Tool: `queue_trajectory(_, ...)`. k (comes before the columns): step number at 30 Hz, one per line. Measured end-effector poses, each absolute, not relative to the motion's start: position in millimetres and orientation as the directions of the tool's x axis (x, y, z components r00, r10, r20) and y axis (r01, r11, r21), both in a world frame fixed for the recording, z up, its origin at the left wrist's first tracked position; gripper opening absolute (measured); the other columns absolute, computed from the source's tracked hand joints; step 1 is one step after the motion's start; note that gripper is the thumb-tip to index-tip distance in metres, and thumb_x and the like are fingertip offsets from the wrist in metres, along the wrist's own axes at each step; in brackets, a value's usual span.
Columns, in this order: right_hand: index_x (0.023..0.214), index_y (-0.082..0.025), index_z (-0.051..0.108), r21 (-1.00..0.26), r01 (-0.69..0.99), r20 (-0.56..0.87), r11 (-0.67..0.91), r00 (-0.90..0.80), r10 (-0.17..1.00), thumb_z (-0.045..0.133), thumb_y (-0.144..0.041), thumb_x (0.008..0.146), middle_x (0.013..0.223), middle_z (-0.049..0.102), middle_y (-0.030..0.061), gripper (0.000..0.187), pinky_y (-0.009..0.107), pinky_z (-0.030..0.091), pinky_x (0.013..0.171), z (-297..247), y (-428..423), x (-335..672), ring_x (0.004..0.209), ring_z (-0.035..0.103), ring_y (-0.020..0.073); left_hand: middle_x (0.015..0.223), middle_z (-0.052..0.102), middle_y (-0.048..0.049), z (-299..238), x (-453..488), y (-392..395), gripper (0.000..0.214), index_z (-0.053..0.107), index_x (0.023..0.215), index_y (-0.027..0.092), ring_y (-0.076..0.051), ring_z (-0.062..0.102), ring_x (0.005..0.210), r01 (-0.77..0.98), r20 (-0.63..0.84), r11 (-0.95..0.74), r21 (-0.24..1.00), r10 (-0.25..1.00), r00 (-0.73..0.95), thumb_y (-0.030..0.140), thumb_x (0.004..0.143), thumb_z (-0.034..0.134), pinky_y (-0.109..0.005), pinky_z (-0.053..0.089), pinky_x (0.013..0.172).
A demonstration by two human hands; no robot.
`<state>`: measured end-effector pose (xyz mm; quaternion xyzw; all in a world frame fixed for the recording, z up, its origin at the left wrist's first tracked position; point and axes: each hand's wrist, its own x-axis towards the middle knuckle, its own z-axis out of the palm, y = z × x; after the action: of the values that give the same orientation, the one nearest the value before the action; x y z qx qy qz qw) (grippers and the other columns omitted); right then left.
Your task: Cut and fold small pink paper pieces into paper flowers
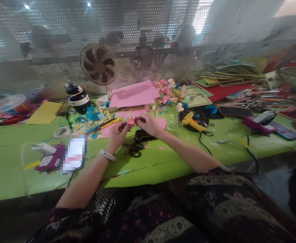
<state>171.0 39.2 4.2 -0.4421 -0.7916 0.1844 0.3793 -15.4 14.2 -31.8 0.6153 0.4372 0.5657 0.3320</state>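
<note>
A small pink paper piece (131, 120), curled like a flower petal, is between my two hands above the table. My left hand (118, 133), with a white band on its wrist, pinches it from the left. From the right, the fingers of my right hand (147, 123) close on its other side. Beneath my hands lie black-handled scissors (136, 150) and a black object (143, 135), perhaps a stapler, partly hidden by my right hand. Just beyond my left hand is a yellow-and-black cutter (110, 123) among pink paper and scraps.
Pink sheets (132, 93) and a heap of paper flowers (168, 90) lie behind. A yellow glue gun (193, 123) rests on a black round base. A fan (99, 64), black bottle (78, 98), phone (73, 154) and tape roll (62, 132) stand left. Cables (254, 158) cross the right side.
</note>
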Motion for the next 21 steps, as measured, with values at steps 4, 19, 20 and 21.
queue_trajectory(4, 0.073, -0.016, 0.069, -0.747, 0.547, 0.353, 0.377, -0.154, 0.923, 0.059, -0.024, 0.081, 0.069, 0.067, 0.0017, 0.015, 0.026, 0.039, 0.063, 6, 64, 193, 0.064, 0.056, 0.0144, 0.073, 0.072, -0.0048, -36, -20, 21, 0.033, 0.071, 0.089, 0.016, -0.017, 0.071, 0.066, 0.132, 0.357, -0.349, 0.928, 0.933, -0.041, 0.047, 0.079, 0.072, -0.029, 0.059, 0.068)
queue_trajectory(19, 0.074, -0.014, 0.075, -0.779, 0.605, 0.217, 0.164, 0.015, 0.976, 0.059, -0.018, 0.079, 0.060, 0.065, 0.0006, 0.017, 0.025, 0.040, 0.059, -3, 93, 221, 0.059, 0.058, 0.0139, 0.070, 0.072, -0.0043, -40, -24, 25, 0.025, 0.072, 0.084, 0.017, -0.016, 0.068, 0.062, 0.232, 0.356, -0.337, 0.912, 0.934, -0.040, 0.042, 0.081, 0.069, -0.029, 0.055, 0.065)
queue_trajectory(20, 0.075, -0.014, 0.075, -0.802, 0.571, 0.207, 0.174, -0.007, 0.978, 0.059, -0.018, 0.080, 0.061, 0.065, 0.0009, 0.017, 0.025, 0.041, 0.060, -3, 93, 220, 0.059, 0.059, 0.0135, 0.071, 0.072, -0.0046, -40, -24, 25, 0.026, 0.072, 0.085, 0.017, -0.017, 0.068, 0.063, 0.232, 0.356, -0.337, 0.912, 0.933, -0.045, 0.042, 0.081, 0.069, -0.029, 0.055, 0.065)
queue_trajectory(21, 0.076, -0.014, 0.074, -0.825, 0.529, 0.203, 0.197, -0.048, 0.978, 0.059, -0.018, 0.080, 0.063, 0.066, 0.0012, 0.016, 0.025, 0.043, 0.061, -4, 92, 218, 0.060, 0.059, 0.0133, 0.073, 0.073, -0.0051, -39, -24, 25, 0.027, 0.072, 0.087, 0.016, -0.017, 0.068, 0.065, 0.230, 0.358, -0.338, 0.913, 0.932, -0.053, 0.043, 0.081, 0.069, -0.029, 0.055, 0.066)
